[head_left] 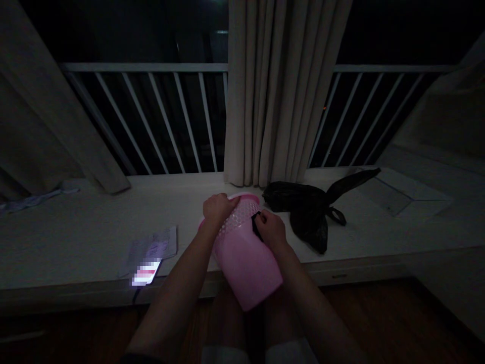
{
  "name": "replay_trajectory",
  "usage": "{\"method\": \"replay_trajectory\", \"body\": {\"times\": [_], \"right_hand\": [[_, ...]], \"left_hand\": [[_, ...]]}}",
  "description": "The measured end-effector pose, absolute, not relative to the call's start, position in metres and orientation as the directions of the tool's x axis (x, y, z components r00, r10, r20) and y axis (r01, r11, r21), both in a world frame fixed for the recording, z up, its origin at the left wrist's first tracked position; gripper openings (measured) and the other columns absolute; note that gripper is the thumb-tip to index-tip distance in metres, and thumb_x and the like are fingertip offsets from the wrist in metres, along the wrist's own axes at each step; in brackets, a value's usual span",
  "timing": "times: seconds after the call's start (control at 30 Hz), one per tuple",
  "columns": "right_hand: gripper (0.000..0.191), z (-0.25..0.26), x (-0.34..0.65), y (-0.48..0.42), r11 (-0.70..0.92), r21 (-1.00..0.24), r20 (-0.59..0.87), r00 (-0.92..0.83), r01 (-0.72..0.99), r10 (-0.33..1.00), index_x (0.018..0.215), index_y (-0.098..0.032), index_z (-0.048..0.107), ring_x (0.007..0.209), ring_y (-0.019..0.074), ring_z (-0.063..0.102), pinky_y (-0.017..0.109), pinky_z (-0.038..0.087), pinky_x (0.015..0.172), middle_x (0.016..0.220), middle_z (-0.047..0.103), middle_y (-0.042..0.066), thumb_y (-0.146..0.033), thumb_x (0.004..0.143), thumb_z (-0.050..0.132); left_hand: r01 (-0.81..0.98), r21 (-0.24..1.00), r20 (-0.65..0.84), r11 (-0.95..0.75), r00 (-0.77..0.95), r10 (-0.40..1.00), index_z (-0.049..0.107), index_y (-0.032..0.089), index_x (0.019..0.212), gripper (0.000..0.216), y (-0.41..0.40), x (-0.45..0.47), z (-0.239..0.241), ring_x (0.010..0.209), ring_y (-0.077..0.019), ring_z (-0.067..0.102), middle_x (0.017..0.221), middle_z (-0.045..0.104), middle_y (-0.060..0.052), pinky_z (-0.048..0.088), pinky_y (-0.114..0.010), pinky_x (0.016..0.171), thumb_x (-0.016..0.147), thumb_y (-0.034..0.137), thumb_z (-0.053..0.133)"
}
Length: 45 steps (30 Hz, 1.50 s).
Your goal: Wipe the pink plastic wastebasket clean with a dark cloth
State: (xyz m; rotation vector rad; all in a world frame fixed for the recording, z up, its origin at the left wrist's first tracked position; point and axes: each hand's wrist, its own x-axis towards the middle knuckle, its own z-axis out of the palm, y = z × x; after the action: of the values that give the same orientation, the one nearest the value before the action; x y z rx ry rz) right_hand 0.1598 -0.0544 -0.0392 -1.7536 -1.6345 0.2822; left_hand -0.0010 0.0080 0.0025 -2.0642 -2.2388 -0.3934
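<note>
A pink plastic basket (248,263), with a lattice of holes near its rim, is tilted over the front edge of the ledge. My left hand (220,207) grips its rim on the left, the thumb lying over the edge. On the basket's right side my right hand (271,228) is closed, pinching a small black cloth-like piece (256,227) that lies against the wall. The inside of the basket is hidden from me. Just beyond my right hand lies a crumpled black plastic bag (308,207) with its handles sticking out.
A lit phone (147,272) with a cable lies by the ledge's front edge, beside some papers (151,247). A clear box (405,192) stands at the right end of the white ledge (87,227). Behind are curtains (280,101) and a railing (147,67). The room is dim.
</note>
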Motion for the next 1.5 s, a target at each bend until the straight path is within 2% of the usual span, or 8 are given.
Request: {"method": "replay_trajectory", "body": {"times": [0.1,0.27,0.37,0.77,0.9,1.23,1.33,1.5], "right_hand": [[0.024,-0.039,0.159,-0.05,0.075,-0.612,0.315,0.156,0.787,0.936,0.06,-0.021,0.047,0.057,0.0122,0.042,0.025,0.021,0.055,0.057,0.049,-0.003,-0.03,0.082,0.049],[0.024,-0.041,0.158,-0.049,0.241,-0.552,0.403,0.002,0.798,0.915,0.057,-0.021,0.043,0.055,0.0118,0.041,0.025,0.023,0.056,0.056,0.048,-0.003,-0.029,0.078,0.052],[0.024,-0.042,0.157,-0.051,0.293,-0.539,0.44,-0.033,0.79,0.898,0.057,-0.021,0.042,0.056,0.0119,0.042,0.025,0.023,0.056,0.056,0.048,-0.003,-0.028,0.077,0.053],[0.024,-0.039,0.149,-0.057,0.144,-0.585,0.363,0.099,0.798,0.927,0.059,-0.021,0.048,0.055,0.0118,0.041,0.026,0.02,0.055,0.057,0.049,-0.003,-0.029,0.081,0.052],[0.024,-0.039,0.147,-0.058,0.14,-0.578,0.363,0.099,0.804,0.927,0.059,-0.021,0.049,0.055,0.0119,0.042,0.026,0.021,0.055,0.056,0.051,-0.002,-0.029,0.081,0.052],[0.02,-0.041,0.146,-0.062,0.398,-0.487,0.476,-0.146,0.777,0.867,0.058,-0.02,0.05,0.059,0.0124,0.046,0.026,0.026,0.059,0.06,0.055,-0.002,-0.026,0.077,0.055],[0.021,-0.04,0.146,-0.062,0.341,-0.511,0.453,-0.09,0.789,0.887,0.058,-0.02,0.051,0.058,0.0124,0.046,0.026,0.026,0.058,0.059,0.054,-0.002,-0.026,0.078,0.054],[0.025,-0.038,0.146,-0.06,0.119,-0.584,0.361,0.126,0.803,0.924,0.058,-0.02,0.051,0.055,0.0118,0.041,0.026,0.02,0.054,0.056,0.05,-0.003,-0.027,0.082,0.051]], "left_hand": [[0.987,0.141,0.214,0.074,-0.104,0.971,0.073,0.015,0.1,0.074,0.013,0.0,0.003,0.093,-0.0334,0.067,0.094,0.071,-0.018,0.05,-0.039,0.077,0.082,0.075,0.034],[0.987,0.131,0.216,0.091,-0.118,0.969,0.072,0.014,0.101,0.075,0.017,-0.001,0.002,0.093,-0.034,0.066,0.094,0.071,-0.019,0.049,-0.04,0.077,0.083,0.074,0.033],[0.987,0.134,0.205,0.088,-0.115,0.972,0.072,0.013,0.102,0.078,0.018,-0.002,0.001,0.094,-0.0338,0.066,0.096,0.07,-0.02,0.049,-0.04,0.078,0.082,0.076,0.03],[0.978,0.175,0.19,0.116,-0.15,0.97,0.072,0.014,0.101,0.075,0.007,-0.012,0.002,0.094,-0.0339,0.066,0.096,0.071,-0.018,0.049,-0.039,0.077,0.081,0.076,0.034],[0.974,0.178,0.189,0.137,-0.17,0.967,0.072,0.014,0.1,0.077,0.004,-0.016,0.001,0.094,-0.0338,0.066,0.096,0.071,-0.019,0.048,-0.039,0.077,0.081,0.077,0.032],[0.971,0.188,0.188,0.147,-0.183,0.965,0.072,0.014,0.099,0.077,0.0,-0.018,0.001,0.094,-0.0335,0.066,0.096,0.071,-0.019,0.048,-0.038,0.077,0.081,0.078,0.032],[0.97,0.194,0.177,0.149,-0.184,0.967,0.072,0.015,0.098,0.077,0.001,-0.019,0.001,0.094,-0.0331,0.066,0.096,0.071,-0.019,0.048,-0.038,0.077,0.081,0.078,0.031],[0.971,0.188,0.175,0.146,-0.179,0.968,0.072,0.015,0.1,0.078,0.002,-0.018,0.0,0.094,-0.0332,0.066,0.096,0.071,-0.019,0.049,-0.038,0.077,0.081,0.078,0.031]]}}
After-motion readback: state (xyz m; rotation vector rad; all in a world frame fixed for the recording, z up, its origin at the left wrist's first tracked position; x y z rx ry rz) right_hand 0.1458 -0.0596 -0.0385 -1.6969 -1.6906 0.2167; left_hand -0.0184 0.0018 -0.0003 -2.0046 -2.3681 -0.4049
